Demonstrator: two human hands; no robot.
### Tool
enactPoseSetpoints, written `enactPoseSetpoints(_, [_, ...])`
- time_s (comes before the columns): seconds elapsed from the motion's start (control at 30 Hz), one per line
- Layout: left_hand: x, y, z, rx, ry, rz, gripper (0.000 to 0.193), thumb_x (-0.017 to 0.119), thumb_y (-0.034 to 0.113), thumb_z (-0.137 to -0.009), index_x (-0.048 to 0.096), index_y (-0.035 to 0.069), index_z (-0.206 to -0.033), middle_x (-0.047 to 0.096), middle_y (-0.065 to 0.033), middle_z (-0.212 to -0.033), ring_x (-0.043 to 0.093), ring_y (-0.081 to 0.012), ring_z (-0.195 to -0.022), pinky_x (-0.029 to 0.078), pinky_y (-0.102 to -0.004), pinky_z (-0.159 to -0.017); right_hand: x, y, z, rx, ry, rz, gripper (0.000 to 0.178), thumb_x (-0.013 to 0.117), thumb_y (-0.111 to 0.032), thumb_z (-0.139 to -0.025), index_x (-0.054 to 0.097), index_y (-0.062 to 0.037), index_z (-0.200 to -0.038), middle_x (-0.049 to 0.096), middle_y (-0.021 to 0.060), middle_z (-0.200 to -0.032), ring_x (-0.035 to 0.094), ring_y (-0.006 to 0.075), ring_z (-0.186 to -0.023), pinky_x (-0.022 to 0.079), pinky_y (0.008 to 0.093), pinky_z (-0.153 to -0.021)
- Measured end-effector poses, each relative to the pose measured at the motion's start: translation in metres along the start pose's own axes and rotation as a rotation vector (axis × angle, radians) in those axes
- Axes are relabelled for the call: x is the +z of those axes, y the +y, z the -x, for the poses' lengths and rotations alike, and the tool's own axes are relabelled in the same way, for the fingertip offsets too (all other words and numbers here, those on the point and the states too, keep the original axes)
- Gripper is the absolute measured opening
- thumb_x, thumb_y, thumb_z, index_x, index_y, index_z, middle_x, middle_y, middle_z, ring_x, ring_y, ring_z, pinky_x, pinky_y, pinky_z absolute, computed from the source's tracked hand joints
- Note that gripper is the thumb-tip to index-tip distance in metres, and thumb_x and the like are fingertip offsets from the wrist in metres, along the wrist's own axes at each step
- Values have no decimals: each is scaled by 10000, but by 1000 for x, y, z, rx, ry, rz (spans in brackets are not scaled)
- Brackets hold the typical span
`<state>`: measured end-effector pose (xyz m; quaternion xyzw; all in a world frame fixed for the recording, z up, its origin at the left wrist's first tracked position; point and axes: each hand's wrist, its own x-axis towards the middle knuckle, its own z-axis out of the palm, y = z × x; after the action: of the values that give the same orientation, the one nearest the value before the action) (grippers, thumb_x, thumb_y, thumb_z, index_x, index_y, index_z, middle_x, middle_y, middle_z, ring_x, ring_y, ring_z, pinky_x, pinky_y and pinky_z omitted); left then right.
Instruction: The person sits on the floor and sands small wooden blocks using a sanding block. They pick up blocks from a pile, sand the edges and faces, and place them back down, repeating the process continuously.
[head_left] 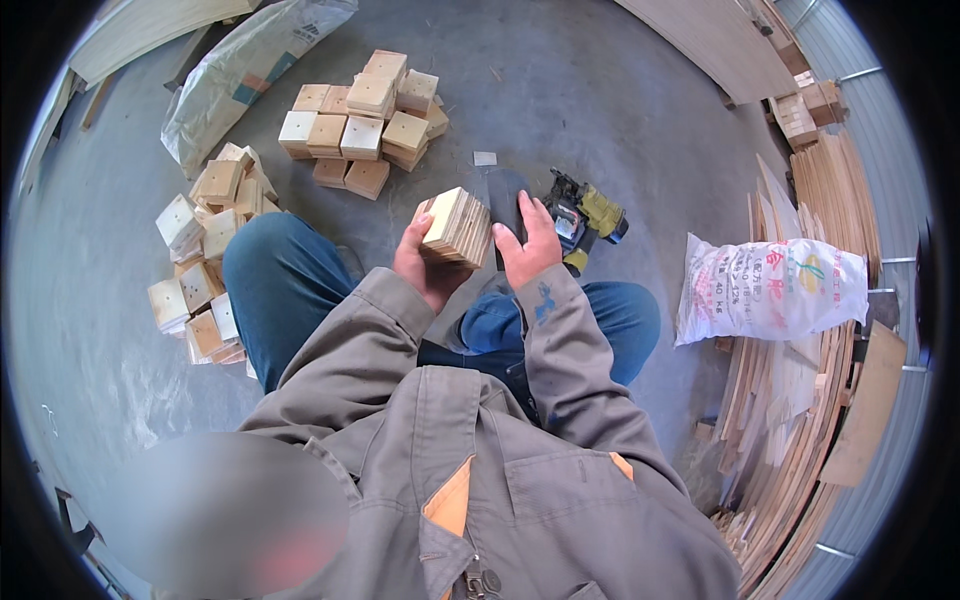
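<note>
While the left hand (420, 268) is clamped around a stack of pale, square plywood pieces (458, 232) above the smooth grey floor (600, 110), the right hand (533, 245) is spread just beside its striped edge; whether the thumb touches cannot be told. Holding it well calls for even pressure across the layers, so none slips, and care with possibly splintery edges. Beyond lie heaped square wooden blocks (361, 137), flat-faced and dark-dotted, and a yellow-and-black tool (600, 212).

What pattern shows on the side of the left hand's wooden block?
The wooden block has alternating pale and brown stripes, clearest in the head view.
</note>
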<state>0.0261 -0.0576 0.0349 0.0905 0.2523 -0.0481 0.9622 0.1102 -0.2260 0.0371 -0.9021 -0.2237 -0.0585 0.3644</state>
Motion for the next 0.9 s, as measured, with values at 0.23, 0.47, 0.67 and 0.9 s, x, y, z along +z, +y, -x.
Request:
enactPoseSetpoints(0.23, [-8, 8, -6, 50, -65, 53, 575, 546, 452, -963, 540, 114, -1428, 623, -133, -1381, 586, -321, -1281, 432, -494, -1128, -16, -65, 58, -353, -52, 5, 703, 779, -273, -830, 540, -25, -1443, 445, 353, -1459, 546, 485, -1190, 438, 518, -1029])
enactPoseSetpoints(0.47, [1, 4, 3, 0, -30, -32, 534, 574, 450, -948, 507, 270, -1447, 593, -67, -1384, 588, -287, -1242, 510, -498, -1003, -6, -14, 6, -62, 16, 33, 697, 731, -294, -874, 503, -15, -1471, 468, 337, -1459, 503, 484, -1281, 404, 504, -1103])
enactPoseSetpoints(0.67, [-3, 6, 1, 65, -2, -32, 540, 566, 446, -949, 502, 270, -1456, 584, -70, -1408, 579, -290, -1262, 466, -520, -1069, -17, -35, 38, -218, -23, 29, 703, 751, -280, -859, 510, -3, -1460, 449, 343, -1472, 524, 503, -1245, 408, 521, -1094])
enactPoseSetpoints(0.9, [-10, 9, -5, -6, -5, -20, 557, 524, 482, -969, 551, 174, -1432, 617, -95, -1384, 594, -300, -1255, 466, -498, -1081, -17, -46, 38, -316, 29, -10, 692, 787, -245, -812, 555, -65, -1439, 456, 308, -1471, 534, 459, -1239, 436, 501, -1059])
